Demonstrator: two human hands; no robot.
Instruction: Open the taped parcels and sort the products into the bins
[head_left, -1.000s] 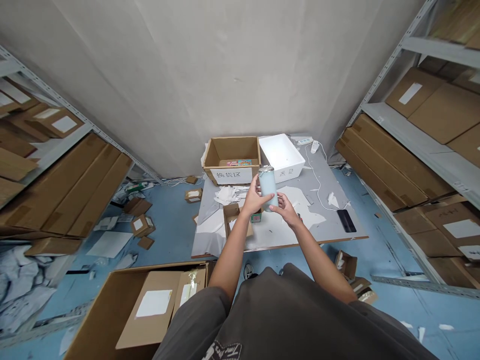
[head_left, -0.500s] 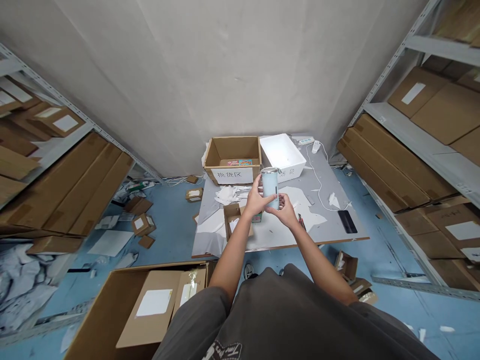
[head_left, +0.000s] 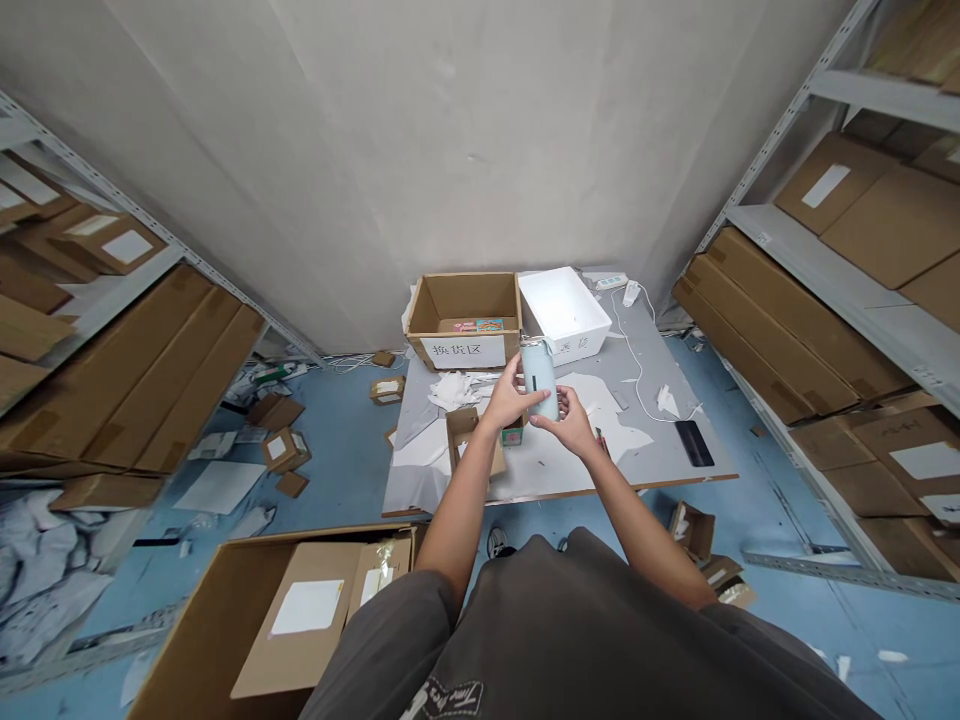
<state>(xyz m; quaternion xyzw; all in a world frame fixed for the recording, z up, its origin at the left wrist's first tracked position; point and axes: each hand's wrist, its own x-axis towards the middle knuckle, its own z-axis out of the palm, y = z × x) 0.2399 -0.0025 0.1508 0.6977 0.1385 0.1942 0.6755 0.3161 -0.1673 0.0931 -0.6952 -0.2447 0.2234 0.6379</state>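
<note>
Both my hands hold a pale blue cylindrical bottle upright above a grey table. My left hand wraps its left side with the fingers closed on it. From the lower right, my right hand grips the bottle's base. A small dark mark shows on the bottle's front. Just under my hands, on the table, sit a small open cardboard box and a little green box.
At the table's back stand an open cardboard box with a label and a white bin. A black phone, a white cable and paper scraps lie on the table. Shelves of cartons flank both sides. A large open carton sits on the blue floor.
The bottle has turned in my hands, bringing a dark mark to the front, and has sunk slightly. My right hand has closed in round its base.
</note>
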